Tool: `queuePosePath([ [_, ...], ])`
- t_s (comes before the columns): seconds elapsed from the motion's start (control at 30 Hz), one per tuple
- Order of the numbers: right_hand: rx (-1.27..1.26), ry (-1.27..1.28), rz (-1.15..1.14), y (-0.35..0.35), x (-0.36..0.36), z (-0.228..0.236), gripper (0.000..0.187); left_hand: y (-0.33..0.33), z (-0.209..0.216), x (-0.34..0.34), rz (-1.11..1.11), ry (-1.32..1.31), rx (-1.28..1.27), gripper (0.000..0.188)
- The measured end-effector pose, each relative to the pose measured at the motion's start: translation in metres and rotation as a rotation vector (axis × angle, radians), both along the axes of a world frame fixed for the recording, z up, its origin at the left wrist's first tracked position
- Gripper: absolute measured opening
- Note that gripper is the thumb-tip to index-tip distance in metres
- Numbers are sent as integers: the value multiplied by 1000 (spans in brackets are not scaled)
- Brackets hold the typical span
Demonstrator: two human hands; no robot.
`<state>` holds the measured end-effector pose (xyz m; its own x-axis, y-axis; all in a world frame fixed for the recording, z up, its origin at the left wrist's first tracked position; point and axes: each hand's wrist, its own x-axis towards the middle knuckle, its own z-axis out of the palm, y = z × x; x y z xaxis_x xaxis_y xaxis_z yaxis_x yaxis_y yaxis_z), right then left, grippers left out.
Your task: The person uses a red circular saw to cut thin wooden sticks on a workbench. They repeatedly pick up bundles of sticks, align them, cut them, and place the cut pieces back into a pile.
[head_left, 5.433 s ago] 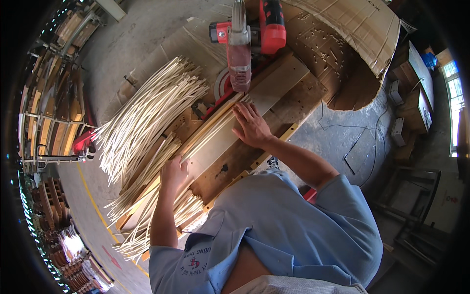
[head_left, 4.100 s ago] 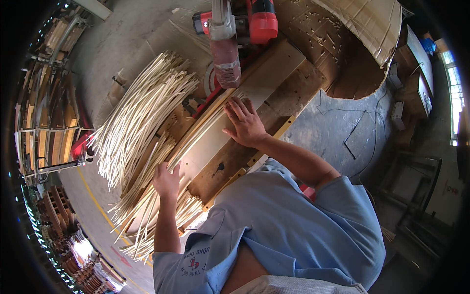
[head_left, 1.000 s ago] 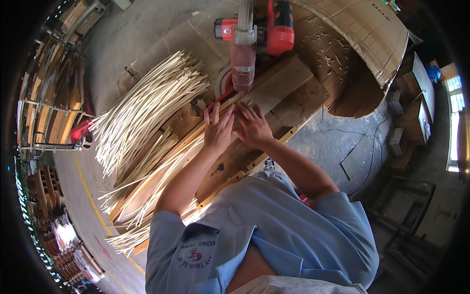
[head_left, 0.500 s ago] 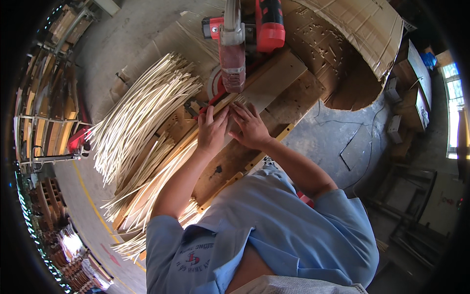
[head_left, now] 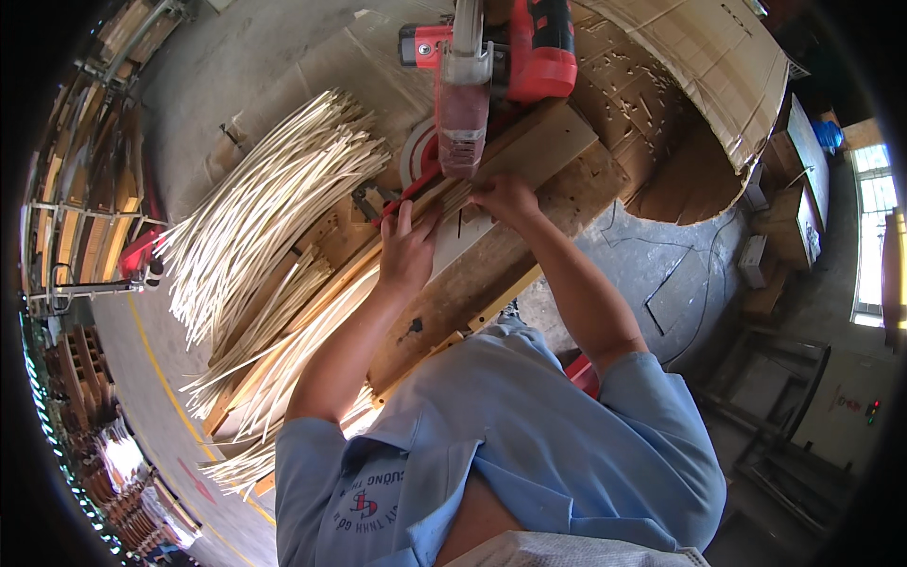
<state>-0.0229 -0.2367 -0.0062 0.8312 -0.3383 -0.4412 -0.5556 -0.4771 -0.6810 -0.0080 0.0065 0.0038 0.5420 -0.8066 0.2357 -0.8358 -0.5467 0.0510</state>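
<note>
A bundle of thin pale rods (head_left: 326, 317), like cane or wood, lies along the wooden bench jig and runs up under a red-and-black mitre saw (head_left: 465, 128). My left hand (head_left: 409, 253) grips the rods near their far end, its fingers laid over them close to the saw's red base. To the right, my right hand (head_left: 507, 200) has its fingers curled in at the tips of the rods, just below the saw's blade guard. My fingers partly hide the rod ends.
A large heap of loose pale rods (head_left: 274, 208) lies left of the jig. Behind the saw at right stands an open cardboard sheet (head_left: 704, 71) with small offcuts on it. Wooden racks (head_left: 94, 217) line the far left. A cable (head_left: 710, 283) trails over the floor at right.
My right hand has moved right, from beside my left hand to the rod tips, and its fingers have curled in. My left hand has stayed on the rods.
</note>
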Motion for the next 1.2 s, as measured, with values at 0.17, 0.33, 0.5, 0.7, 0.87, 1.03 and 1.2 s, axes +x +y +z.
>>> queuePosePath([
  [0.17,125,-84,6,-2,3,-12,35,-1,0,1,9,21,-59,51],
  [0.33,234,-71,-71,-3,-1,-10,26,-4,1,1,11,27,-67,50],
  [0.5,276,-214,-165,10,-11,-2,25,-1,1,2,21,-17,-72,47],
  [0.7,197,-189,-158,10,-15,-7,27,-4,5,0,26,-9,-69,46],
  [0.87,140,-193,-128,12,-15,-8,25,-3,5,0,26,-5,-83,46],
  [1.03,127,-193,-86,10,-15,-7,24,-3,3,1,25,-2,-78,45],
  [1.2,123,-183,-75,11,-15,-6,21,-2,1,0,37,-4,-61,45],
])
